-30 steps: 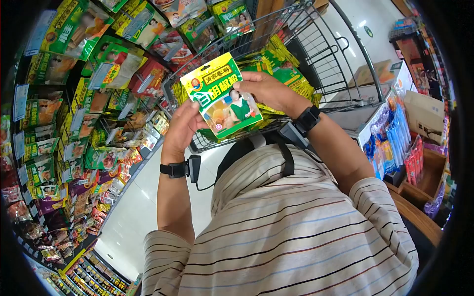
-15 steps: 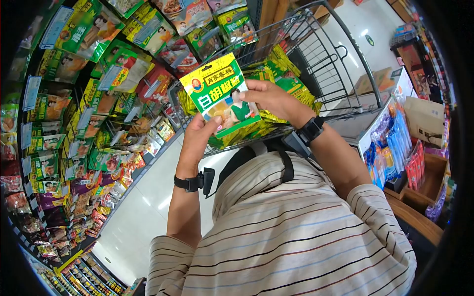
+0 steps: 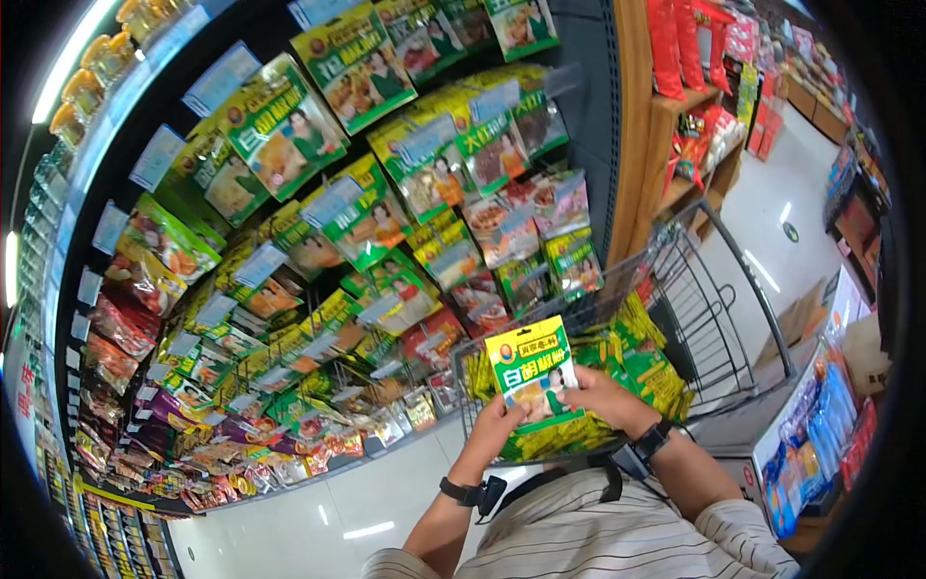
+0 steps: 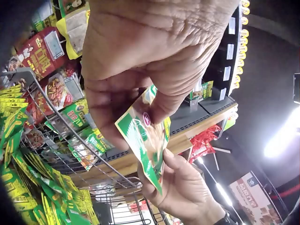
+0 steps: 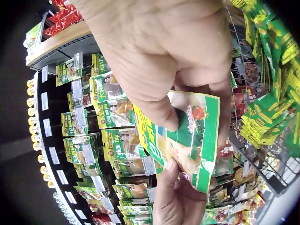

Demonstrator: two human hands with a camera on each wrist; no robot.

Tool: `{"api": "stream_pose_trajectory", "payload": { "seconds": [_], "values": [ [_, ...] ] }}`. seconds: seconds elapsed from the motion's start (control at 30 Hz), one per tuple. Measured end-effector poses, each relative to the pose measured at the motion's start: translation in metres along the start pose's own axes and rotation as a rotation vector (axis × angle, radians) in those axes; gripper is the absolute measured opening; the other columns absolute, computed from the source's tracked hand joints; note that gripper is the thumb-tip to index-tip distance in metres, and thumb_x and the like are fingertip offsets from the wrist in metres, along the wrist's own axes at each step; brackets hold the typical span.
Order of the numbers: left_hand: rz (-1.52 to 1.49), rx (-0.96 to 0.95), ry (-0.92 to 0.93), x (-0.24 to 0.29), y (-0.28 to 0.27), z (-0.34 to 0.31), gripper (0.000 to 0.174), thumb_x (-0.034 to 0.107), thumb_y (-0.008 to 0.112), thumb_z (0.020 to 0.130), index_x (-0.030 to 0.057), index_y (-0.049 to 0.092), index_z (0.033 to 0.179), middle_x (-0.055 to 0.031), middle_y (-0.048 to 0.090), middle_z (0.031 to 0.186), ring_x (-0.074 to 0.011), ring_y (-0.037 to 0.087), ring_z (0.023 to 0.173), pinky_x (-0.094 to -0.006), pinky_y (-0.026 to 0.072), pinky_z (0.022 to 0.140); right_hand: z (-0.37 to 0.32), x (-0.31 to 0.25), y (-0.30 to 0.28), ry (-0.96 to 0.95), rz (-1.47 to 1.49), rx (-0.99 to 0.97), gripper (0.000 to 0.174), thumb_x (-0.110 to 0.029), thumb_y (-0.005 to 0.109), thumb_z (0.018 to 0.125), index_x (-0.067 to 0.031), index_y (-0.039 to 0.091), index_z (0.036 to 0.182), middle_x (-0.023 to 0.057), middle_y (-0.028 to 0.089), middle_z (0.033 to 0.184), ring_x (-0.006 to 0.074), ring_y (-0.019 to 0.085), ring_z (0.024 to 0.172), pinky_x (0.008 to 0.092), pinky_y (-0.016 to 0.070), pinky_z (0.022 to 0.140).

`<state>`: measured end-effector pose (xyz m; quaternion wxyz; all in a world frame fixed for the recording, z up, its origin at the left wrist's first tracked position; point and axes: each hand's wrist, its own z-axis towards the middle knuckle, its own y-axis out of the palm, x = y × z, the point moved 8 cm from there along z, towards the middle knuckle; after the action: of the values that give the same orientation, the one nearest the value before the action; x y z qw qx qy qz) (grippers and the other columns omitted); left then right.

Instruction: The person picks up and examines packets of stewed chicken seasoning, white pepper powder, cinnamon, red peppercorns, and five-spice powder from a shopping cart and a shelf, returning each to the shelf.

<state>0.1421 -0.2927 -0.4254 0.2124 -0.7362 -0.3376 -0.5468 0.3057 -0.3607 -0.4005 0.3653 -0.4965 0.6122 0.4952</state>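
Note:
Both hands hold a green and yellow packet of white pepper powder (image 3: 531,372), its printed front turned up toward the head camera. At its lower left corner, my left hand (image 3: 494,431) pinches it with the thumb on the front. My right hand (image 3: 614,403) grips the right edge, thumb also across the front. In the left wrist view the packet (image 4: 140,136) bends slightly between the two hands. Below it, many similar yellow and green packets (image 3: 637,357) lie piled in a wire shopping cart (image 3: 755,289).
On the left, a tall shelf carries hanging spice packets (image 3: 289,130) with price tags (image 3: 222,79). A wooden rack (image 3: 632,125) with red bags (image 3: 666,53) stands beyond the cart. Blue packs (image 3: 810,439) sit on the right. Pale floor tiles (image 3: 318,511) show below.
The head view has tilted up toward the shelf, so the hands and packet appear lower and further right. The left hand has shifted its grip to the packet's lower left corner, thumb over the front.

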Motion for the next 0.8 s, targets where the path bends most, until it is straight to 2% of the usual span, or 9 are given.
{"api": "stream_pose_trajectory", "payload": {
  "seconds": [0.07, 0.17, 0.3, 0.53, 0.63, 0.73, 0.8],
  "values": [
    [-0.033, 0.022, 0.028, 0.002, -0.003, 0.000, 0.033, 0.021, 0.061, 0.098, 0.0015, 0.056, 0.124, -0.0021, 0.065, 0.109, -0.0086, 0.058, 0.094, -0.0263, 0.0479, 0.085, -0.002, -0.012, 0.009, -0.011, 0.047, 0.002, 0.042, -0.009, 0.062, 0.093, -0.0039, 0.052, 0.133, 0.0009, 0.063, 0.118, 0.0093, 0.059, 0.102, 0.0261, 0.0482, 0.088],
    [-0.023, 0.049, 0.048, 0.006, -0.007, -0.001, 0.032, 0.021, 0.060, 0.098, 0.0012, 0.056, 0.123, -0.0026, 0.065, 0.108, -0.0082, 0.058, 0.093, -0.0265, 0.0480, 0.084, 0.002, -0.015, 0.013, -0.066, 0.043, -0.020, 0.045, -0.007, 0.062, 0.092, -0.0032, 0.050, 0.135, 0.0020, 0.062, 0.121, 0.0102, 0.058, 0.107, 0.0273, 0.0473, 0.092],
    [0.048, 0.098, 0.064, 0.027, -0.009, -0.012, 0.031, 0.021, 0.060, 0.098, 0.0010, 0.056, 0.122, -0.0027, 0.065, 0.107, -0.0081, 0.058, 0.093, -0.0260, 0.0479, 0.083, 0.006, -0.022, 0.019, -0.077, 0.002, -0.016, 0.046, -0.006, 0.061, 0.092, -0.0034, 0.049, 0.136, 0.0022, 0.062, 0.122, 0.0108, 0.058, 0.108, 0.0274, 0.0463, 0.093],
    [-0.005, 0.102, 0.086, 0.039, -0.013, -0.016, 0.035, 0.022, 0.062, 0.097, 0.0017, 0.056, 0.124, -0.0028, 0.065, 0.107, -0.0084, 0.057, 0.092, -0.0252, 0.0460, 0.083, 0.009, -0.040, 0.028, -0.147, -0.022, -0.045, 0.048, -0.004, 0.058, 0.092, -0.0036, 0.047, 0.139, 0.0018, 0.060, 0.127, 0.0099, 0.056, 0.112, 0.0273, 0.0454, 0.096],
    [0.133, 0.115, 0.035, 0.028, -0.023, -0.012, 0.035, 0.022, 0.062, 0.097, 0.0023, 0.055, 0.125, -0.0024, 0.065, 0.109, -0.0085, 0.057, 0.092, -0.0253, 0.0460, 0.082, 0.010, -0.043, 0.029, -0.150, -0.001, -0.050, 0.048, -0.004, 0.057, 0.092, -0.0033, 0.047, 0.139, 0.0023, 0.060, 0.126, 0.0101, 0.056, 0.112, 0.0275, 0.0454, 0.096],
    [0.020, 0.101, 0.140, 0.035, -0.019, -0.011, 0.037, 0.024, 0.061, 0.098, 0.0029, 0.054, 0.127, -0.0024, 0.065, 0.111, -0.0091, 0.059, 0.094, -0.0257, 0.0472, 0.081, 0.013, -0.048, 0.027, -0.179, -0.008, -0.036, 0.046, -0.003, 0.057, 0.092, -0.0028, 0.048, 0.137, 0.0029, 0.060, 0.124, 0.0105, 0.056, 0.112, 0.0278, 0.0454, 0.097],
    [-0.040, 0.072, 0.064, 0.041, -0.014, -0.017, 0.038, 0.025, 0.060, 0.099, 0.0035, 0.053, 0.129, -0.0030, 0.065, 0.113, -0.0096, 0.060, 0.095, -0.0256, 0.0486, 0.080, 0.014, -0.053, 0.027, -0.191, -0.032, -0.028, 0.046, -0.003, 0.058, 0.092, -0.0027, 0.048, 0.137, 0.0033, 0.061, 0.124, 0.0109, 0.056, 0.112, 0.0281, 0.0455, 0.097]
  ]
}}
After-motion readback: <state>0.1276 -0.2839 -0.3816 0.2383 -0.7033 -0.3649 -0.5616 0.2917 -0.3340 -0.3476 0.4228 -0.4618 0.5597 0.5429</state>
